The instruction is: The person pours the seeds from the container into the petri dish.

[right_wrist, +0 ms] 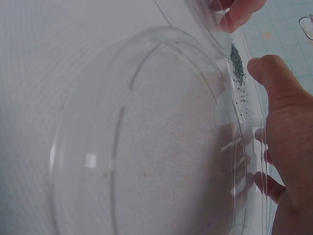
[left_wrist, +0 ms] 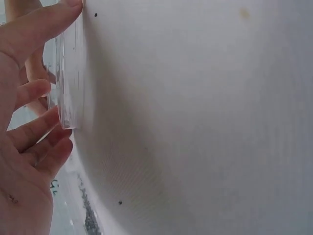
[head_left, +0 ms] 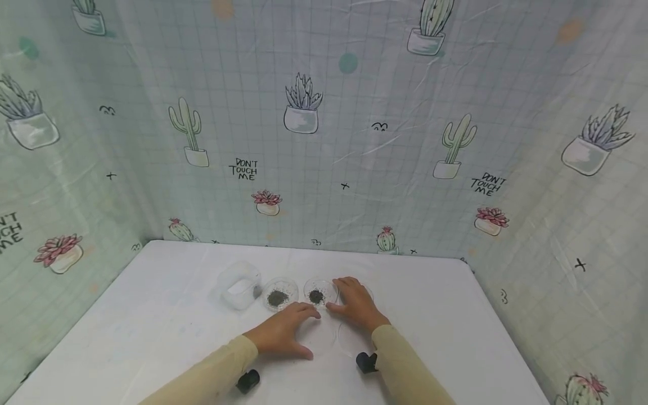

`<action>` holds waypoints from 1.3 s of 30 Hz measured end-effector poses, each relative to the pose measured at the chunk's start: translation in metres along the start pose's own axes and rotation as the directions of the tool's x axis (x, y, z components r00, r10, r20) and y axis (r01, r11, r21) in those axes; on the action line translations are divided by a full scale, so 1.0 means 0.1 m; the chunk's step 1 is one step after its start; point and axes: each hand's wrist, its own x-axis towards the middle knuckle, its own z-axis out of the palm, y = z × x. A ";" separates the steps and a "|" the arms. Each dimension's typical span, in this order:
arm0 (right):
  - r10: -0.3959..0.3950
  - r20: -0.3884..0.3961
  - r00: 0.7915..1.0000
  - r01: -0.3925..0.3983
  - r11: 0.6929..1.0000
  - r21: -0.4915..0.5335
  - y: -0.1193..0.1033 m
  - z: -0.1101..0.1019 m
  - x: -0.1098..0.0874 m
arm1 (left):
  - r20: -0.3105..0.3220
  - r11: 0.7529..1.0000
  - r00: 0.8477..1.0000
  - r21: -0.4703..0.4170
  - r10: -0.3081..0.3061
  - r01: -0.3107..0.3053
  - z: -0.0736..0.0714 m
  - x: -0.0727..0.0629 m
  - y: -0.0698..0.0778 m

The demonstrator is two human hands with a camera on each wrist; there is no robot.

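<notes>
A shallow clear petri dish piece (left_wrist: 68,83) is held on edge by my left hand (head_left: 284,332); the thumb is on one side of its rim and fingers are on the other. Just beyond, a clear petri dish (head_left: 328,285) with dark granules (head_left: 316,297) stands on the table. My right hand (head_left: 357,304) is at that dish's right side, thumb and fingers spread around its rim. In the right wrist view, the right thumb (right_wrist: 274,73) is close beside the granules. Another dish of dark granules (head_left: 277,298) stands to the left.
A crumpled clear plastic bag (head_left: 230,298) lies at the left of the dishes. An upturned clear dish or lid (head_left: 352,340) lies by the right forearm, and another clear rim (head_left: 372,292) shows behind the right hand. Printed cloth (head_left: 344,152) surrounds the white table (head_left: 167,315).
</notes>
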 end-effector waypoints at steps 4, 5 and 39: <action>0.002 -0.001 1.000 -0.002 1.000 -0.002 0.00 0.00 0.01 | 0.003 1.000 1.000 0.004 -0.002 0.002 -0.05 0.00 -0.03; 0.001 -0.001 1.000 -0.001 1.000 0.000 0.00 -0.01 0.01 | 0.003 1.000 1.000 0.010 -0.005 0.005 -0.06 0.00 -0.04; -0.032 -0.017 0.999 0.032 0.999 0.013 0.03 -0.04 -0.06 | -0.151 0.988 0.979 0.042 -0.140 0.148 -0.18 0.27 -0.17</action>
